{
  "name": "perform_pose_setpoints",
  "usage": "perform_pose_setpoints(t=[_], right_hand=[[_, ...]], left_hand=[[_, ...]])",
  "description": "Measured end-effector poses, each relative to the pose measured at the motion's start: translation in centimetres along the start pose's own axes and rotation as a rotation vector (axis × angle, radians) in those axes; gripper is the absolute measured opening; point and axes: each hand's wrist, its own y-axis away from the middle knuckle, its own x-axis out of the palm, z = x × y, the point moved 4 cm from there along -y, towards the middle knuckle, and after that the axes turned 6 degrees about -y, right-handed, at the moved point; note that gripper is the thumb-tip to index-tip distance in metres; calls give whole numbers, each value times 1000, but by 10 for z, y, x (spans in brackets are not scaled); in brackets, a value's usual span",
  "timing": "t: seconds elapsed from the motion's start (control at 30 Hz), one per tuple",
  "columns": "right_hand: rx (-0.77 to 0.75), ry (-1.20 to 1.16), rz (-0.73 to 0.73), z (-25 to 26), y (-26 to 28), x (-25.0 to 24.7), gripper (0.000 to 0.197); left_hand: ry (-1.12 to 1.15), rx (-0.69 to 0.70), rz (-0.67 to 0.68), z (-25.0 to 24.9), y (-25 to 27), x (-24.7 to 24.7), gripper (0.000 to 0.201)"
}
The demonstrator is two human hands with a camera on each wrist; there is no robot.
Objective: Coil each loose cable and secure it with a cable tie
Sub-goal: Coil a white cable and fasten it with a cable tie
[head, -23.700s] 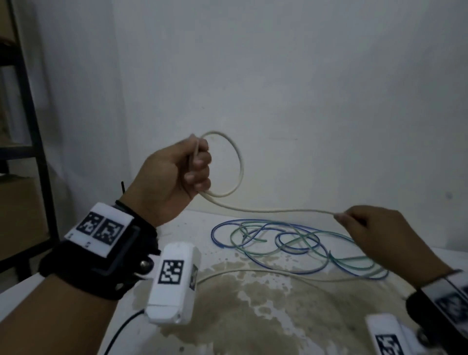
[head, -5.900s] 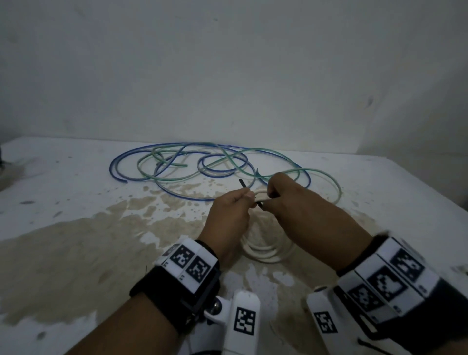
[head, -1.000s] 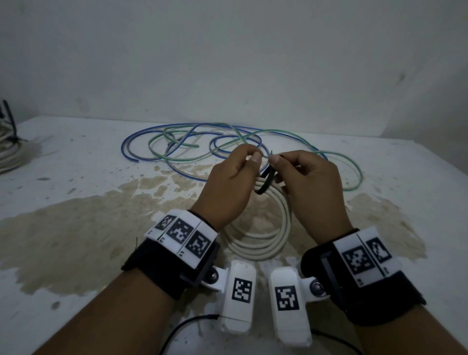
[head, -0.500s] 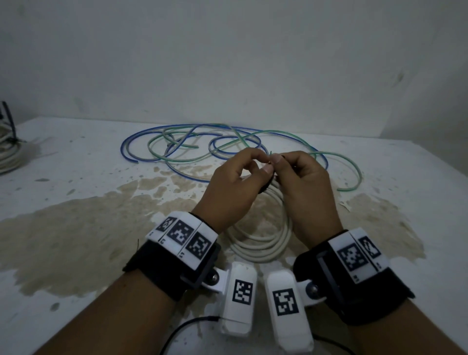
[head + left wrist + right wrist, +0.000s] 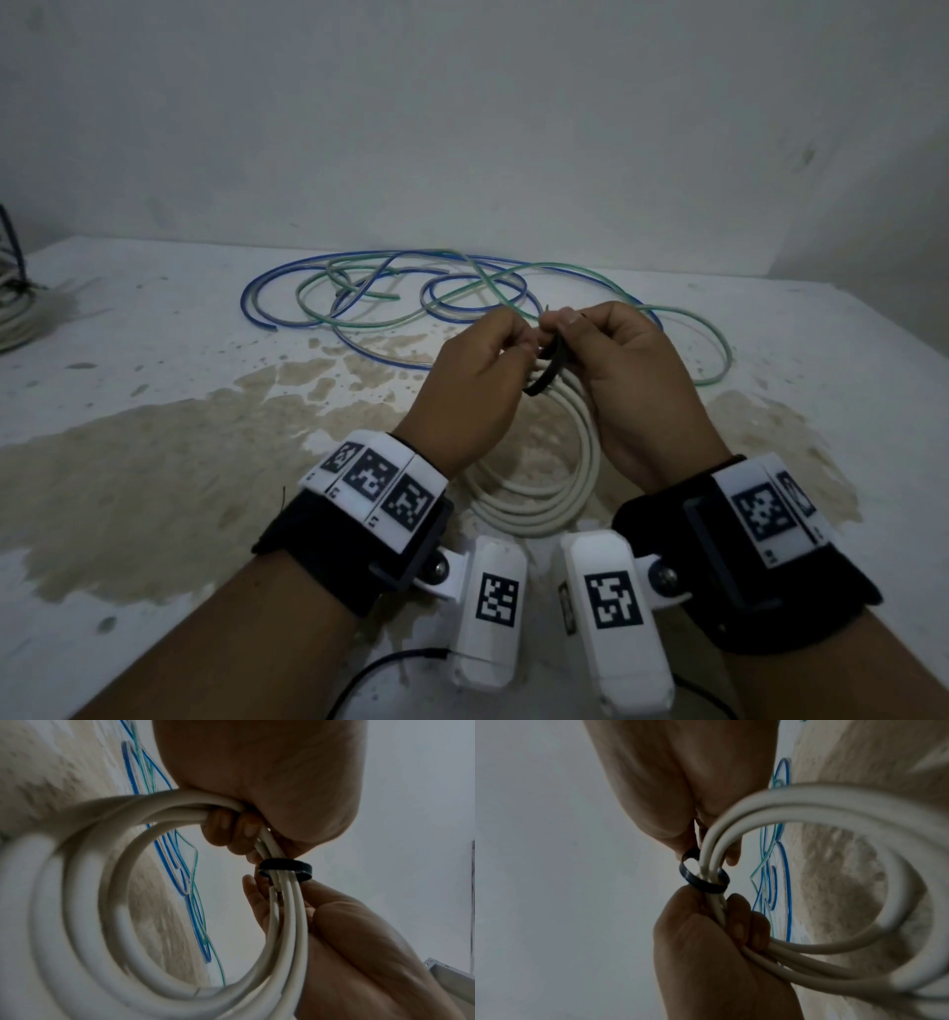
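Note:
The white cable (image 5: 544,493) is wound into a coil, its near side resting on the stained table (image 5: 154,462). Its far side is lifted between my hands. A black cable tie (image 5: 547,370) forms a loose loop round the bundled strands, seen as a ring in the wrist views (image 5: 285,871) (image 5: 703,880). My left hand (image 5: 518,342) grips the strands beside the tie, fingers (image 5: 226,829) curled round them. My right hand (image 5: 562,329) pinches the tie's upper end between thumb and forefinger. How the tie's ends meet is hidden by my fingertips.
Loose blue and green cables (image 5: 390,288) lie tangled at the back of the table, just beyond my hands. Another white coil (image 5: 15,313) sits at the far left edge. A wall stands close behind. A thin black wire (image 5: 385,668) runs below my left wrist.
Half a second ago my fingertips were pressed together over the tie. Now they stand slightly apart and the black loop shows between them. The coil has stayed in place.

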Motion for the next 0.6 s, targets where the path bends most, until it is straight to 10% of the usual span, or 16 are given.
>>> perform_pose_setpoints(t=[0.6], right_hand=[[-164, 49, -65, 10, 8, 2, 14]], left_hand=[[260, -42, 28, -6, 1, 4, 10]])
